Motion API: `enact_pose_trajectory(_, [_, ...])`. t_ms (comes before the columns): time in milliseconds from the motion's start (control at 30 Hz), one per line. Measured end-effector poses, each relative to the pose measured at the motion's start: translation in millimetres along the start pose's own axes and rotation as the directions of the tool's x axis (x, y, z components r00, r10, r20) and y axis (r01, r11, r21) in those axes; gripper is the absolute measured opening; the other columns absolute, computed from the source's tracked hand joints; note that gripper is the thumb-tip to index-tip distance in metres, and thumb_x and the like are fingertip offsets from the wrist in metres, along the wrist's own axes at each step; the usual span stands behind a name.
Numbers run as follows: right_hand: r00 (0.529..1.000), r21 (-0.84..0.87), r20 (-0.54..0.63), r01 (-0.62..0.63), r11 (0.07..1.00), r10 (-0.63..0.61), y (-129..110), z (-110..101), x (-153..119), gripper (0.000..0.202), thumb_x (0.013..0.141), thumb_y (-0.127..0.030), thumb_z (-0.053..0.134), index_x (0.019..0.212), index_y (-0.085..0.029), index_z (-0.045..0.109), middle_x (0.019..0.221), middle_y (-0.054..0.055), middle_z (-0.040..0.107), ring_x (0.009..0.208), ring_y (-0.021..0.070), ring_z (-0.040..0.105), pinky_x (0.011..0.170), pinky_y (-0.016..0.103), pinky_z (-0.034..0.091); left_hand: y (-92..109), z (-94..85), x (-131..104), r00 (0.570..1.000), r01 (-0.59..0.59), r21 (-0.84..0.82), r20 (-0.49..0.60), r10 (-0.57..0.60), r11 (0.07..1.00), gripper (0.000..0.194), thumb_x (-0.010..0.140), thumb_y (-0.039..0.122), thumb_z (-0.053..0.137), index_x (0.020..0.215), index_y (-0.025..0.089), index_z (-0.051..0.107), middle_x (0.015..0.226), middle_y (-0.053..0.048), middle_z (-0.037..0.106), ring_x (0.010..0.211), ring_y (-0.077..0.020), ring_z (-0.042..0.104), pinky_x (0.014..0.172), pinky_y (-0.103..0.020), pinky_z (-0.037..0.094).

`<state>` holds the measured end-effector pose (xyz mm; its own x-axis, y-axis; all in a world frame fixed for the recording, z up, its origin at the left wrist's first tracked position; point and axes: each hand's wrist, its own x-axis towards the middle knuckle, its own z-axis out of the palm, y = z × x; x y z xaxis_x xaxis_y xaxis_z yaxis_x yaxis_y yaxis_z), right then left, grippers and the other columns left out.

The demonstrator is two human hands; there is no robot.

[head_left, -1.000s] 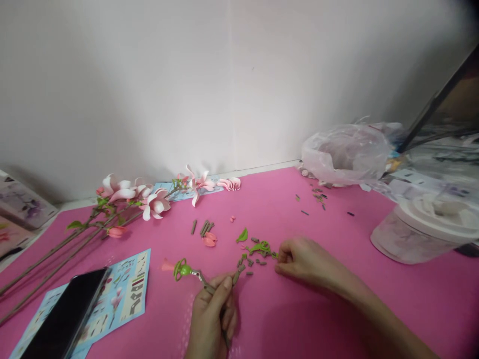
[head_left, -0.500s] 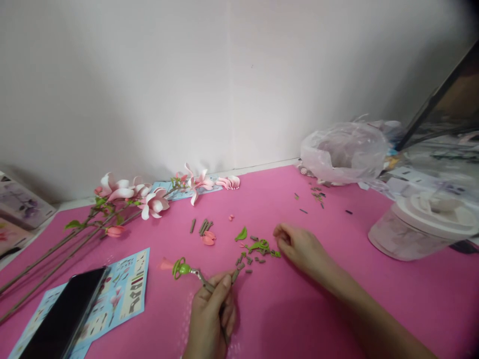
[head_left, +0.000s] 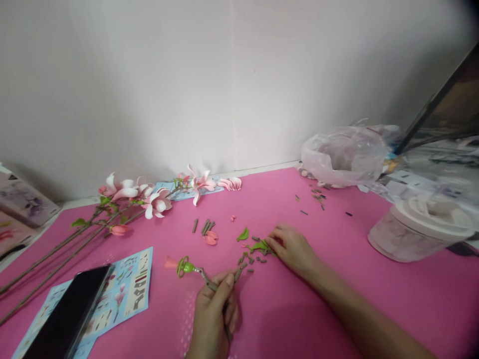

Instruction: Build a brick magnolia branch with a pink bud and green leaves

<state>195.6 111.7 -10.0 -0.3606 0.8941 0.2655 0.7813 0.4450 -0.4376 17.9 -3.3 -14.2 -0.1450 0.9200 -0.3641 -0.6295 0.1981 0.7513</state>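
My left hand (head_left: 217, 311) is closed around a brown branch piece (head_left: 209, 282), whose far end carries a green part (head_left: 185, 267) and a pink bud. Another arm of the branch sticks out to the right of the fingers. My right hand (head_left: 290, 248) has its fingertips pressed down at the right side of a pile of green leaf parts (head_left: 260, 245) and small brown pieces. What those fingertips hold, if anything, is hidden. Beyond the left hand lie pink petals (head_left: 210, 238), several brown sticks (head_left: 206, 227) and a single green leaf (head_left: 243, 234).
Assembled flower branches (head_left: 155, 203) lie at the back left. A dark phone (head_left: 71, 309) rests on blue instruction sheets (head_left: 140, 281). At the right are a plastic bag (head_left: 344, 154), a white lidded tub (head_left: 415, 232) and small loose pieces (head_left: 318, 195) on the pink surface.
My right hand has moved slightly left onto the edge of the green pile, covering part of it. The left hand still holds the branch. The whole view has shifted a little.
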Motion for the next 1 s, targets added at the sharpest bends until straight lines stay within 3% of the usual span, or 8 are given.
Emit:
enact_pose_trajectory(167, [1.000, -0.019, -0.004, -0.004, 1.000, 0.004, 2, 0, 1, 0.026, 0.085, -0.019, 0.052, 0.061, -0.017, 0.060, 0.069, 0.003, 0.056, 0.067, 0.0165, 0.051, 0.061, 0.028, 0.037, -2, -1.1, 1, 1.000, -0.005, -0.011, 0.005, 0.006, 1.000, 0.032, 0.067, 0.038, 0.074, 0.060, 0.017, 0.050, 0.039, 0.013, 0.030, 0.030, -0.0014, 0.017, 0.027, -0.013, 0.019])
enact_pose_trajectory(400, [0.997, 0.003, -0.072, -0.026, 1.000, 0.026, 7, -1, 1, 0.020, 0.081, -0.018, 0.056, 0.062, -0.016, 0.062, 0.068, 0.005, 0.058, 0.066, 0.0194, 0.052, 0.062, 0.032, 0.038, -1, -1.3, 1, 1.000, -0.006, -0.006, 0.001, 0.006, 1.000, 0.027, 0.067, 0.036, 0.074, 0.068, 0.015, 0.057, 0.039, 0.013, 0.031, 0.030, -0.0013, 0.018, 0.027, -0.013, 0.020])
enact_pose_trajectory(533, [0.991, 0.091, -0.135, 0.006, 0.996, 0.006, -1, -7, 0, 0.017, 0.085, -0.019, 0.050, 0.083, -0.016, 0.067, 0.079, 0.006, 0.063, 0.077, 0.0197, 0.057, 0.071, 0.033, 0.044, -1, -0.5, 0, 1.000, -0.003, 0.007, 0.012, 0.003, 1.000, 0.029, 0.066, 0.038, 0.075, 0.072, 0.013, 0.061, 0.037, 0.013, 0.031, 0.029, -0.0010, 0.018, 0.028, -0.012, 0.019])
enact_pose_trajectory(600, [0.991, 0.225, -0.136, 0.040, 0.974, -0.009, -8, -9, -3, 0.019, 0.085, -0.019, 0.050, 0.095, -0.016, 0.067, 0.089, 0.007, 0.066, 0.084, 0.0184, 0.060, 0.076, 0.031, 0.046, -1, -0.3, -1, 1.000, 0.002, 0.021, 0.021, -0.002, 1.000, 0.031, 0.066, 0.039, 0.075, 0.074, 0.012, 0.063, 0.036, 0.013, 0.030, 0.029, -0.0011, 0.017, 0.028, -0.012, 0.019])
enact_pose_trajectory(667, [0.997, 0.442, -0.074, 0.021, 0.897, 0.013, -16, -11, -7, 0.019, 0.086, -0.025, 0.053, 0.096, -0.017, 0.067, 0.092, 0.006, 0.068, 0.085, 0.0180, 0.063, 0.076, 0.030, 0.049, -1, -0.1, -1, 1.000, 0.000, 0.034, 0.026, -0.001, 0.999, 0.032, 0.066, 0.040, 0.075, 0.077, 0.012, 0.065, 0.035, 0.014, 0.029, 0.029, -0.0013, 0.017, 0.027, -0.013, 0.019])
enact_pose_trajectory(767, [0.993, 0.710, 0.104, -0.116, 0.695, 0.060, -26, -11, -12, 0.024, 0.086, -0.035, 0.056, 0.096, -0.018, 0.069, 0.084, 0.005, 0.071, 0.075, 0.0173, 0.065, 0.071, 0.030, 0.051, -1, 0.6, 0, 1.000, -0.005, 0.040, 0.031, 0.004, 0.999, 0.033, 0.067, 0.041, 0.074, 0.078, 0.011, 0.067, 0.035, 0.013, 0.029, 0.029, -0.0015, 0.017, 0.027, -0.013, 0.020])
enact_pose_trajectory(833, [0.984, 0.776, 0.175, -0.161, 0.609, 0.037, -30, -11, -15, 0.022, 0.085, -0.035, 0.059, 0.092, -0.018, 0.071, 0.080, 0.004, 0.071, 0.073, 0.0162, 0.065, 0.070, 0.029, 0.051, -1, 1.1, 0, 1.000, -0.008, 0.030, 0.026, 0.007, 1.000, 0.033, 0.068, 0.042, 0.073, 0.077, 0.010, 0.068, 0.037, 0.012, 0.030, 0.029, -0.0013, 0.018, 0.027, -0.013, 0.021])
enact_pose_trajectory(1000, [0.972, 0.858, 0.225, -0.164, 0.488, -0.069, -33, -14, -16, 0.009, 0.079, -0.028, 0.068, 0.079, -0.020, 0.072, 0.082, 0.002, 0.071, 0.078, 0.0145, 0.064, 0.072, 0.025, 0.050, 0, 2.2, -1, 1.000, 0.003, 0.023, 0.030, -0.004, 1.000, 0.038, 0.066, 0.042, 0.074, 0.083, 0.009, 0.071, 0.037, 0.012, 0.033, 0.028, -0.0011, 0.020, 0.027, -0.014, 0.022])
